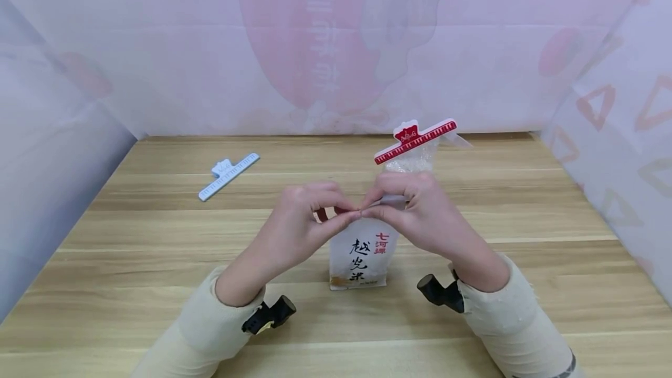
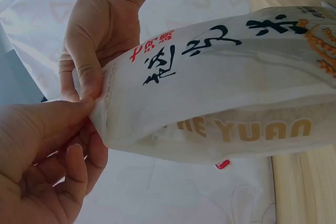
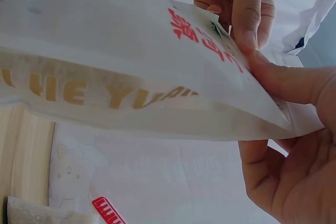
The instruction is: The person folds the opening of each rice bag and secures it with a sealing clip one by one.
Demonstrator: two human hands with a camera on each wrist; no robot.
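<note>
A white paper rice bag point(image 1: 362, 255) with black and red characters stands upright on the table in front of the person. At its top edge, the left hand point(image 1: 310, 214) pinches the paper between thumb and fingers. The right hand point(image 1: 420, 209) pinches the same edge from the other side, and the two thumbs meet near the middle. In the left wrist view the rice bag point(image 2: 210, 72) shows a side fold with gold letters. The right wrist view has the rice bag point(image 3: 105, 30) stretching to the right hand point(image 3: 294, 171), its top partly covered by fingers.
Behind the right hand stands a clear bag point(image 1: 412, 162) closed with a red and white sealing clip point(image 1: 415, 140). A light blue sealing clip point(image 1: 228, 177) lies on the wooden table point(image 1: 157, 249) at the left. Printed cloth walls point(image 1: 184, 74) surround the table's back and sides.
</note>
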